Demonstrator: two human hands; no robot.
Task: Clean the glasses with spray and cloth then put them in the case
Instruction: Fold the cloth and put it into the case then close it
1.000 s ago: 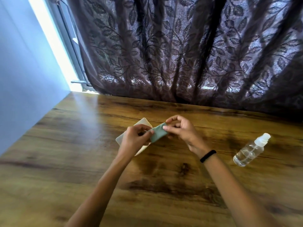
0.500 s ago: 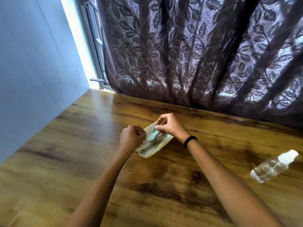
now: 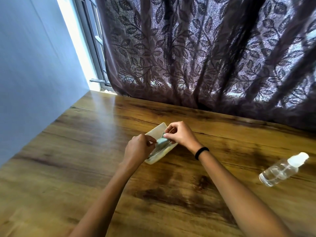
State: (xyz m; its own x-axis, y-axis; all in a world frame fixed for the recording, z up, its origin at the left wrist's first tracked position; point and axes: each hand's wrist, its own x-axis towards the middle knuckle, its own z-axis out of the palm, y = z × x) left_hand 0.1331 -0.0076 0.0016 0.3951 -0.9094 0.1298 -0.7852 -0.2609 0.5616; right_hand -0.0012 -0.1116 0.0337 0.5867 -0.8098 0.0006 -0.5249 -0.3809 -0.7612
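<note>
Glasses (image 3: pixel 158 151) lying in the open case (image 3: pixel 156 132) — likely light, thin-framed, fragile; hold by frame, not lenses; left hand (image 3: pixel 138 148) and right hand (image 3: pixel 182 136) each pinch the soft cloth (image 3: pixel 161 140).

Glossy wood-grain table (image 3: pixel 85 151), clear plastic spray bottle (image 3: pixel 280 170), soft cloth (image 3: pixel 161 140), lace curtain (image 3: pixel 205 57)

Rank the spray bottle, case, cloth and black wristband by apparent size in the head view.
1. spray bottle
2. case, partly covered by the left hand and right hand
3. cloth and black wristband: alike in size, and the hands hide part of the cloth, so unranked.
</note>
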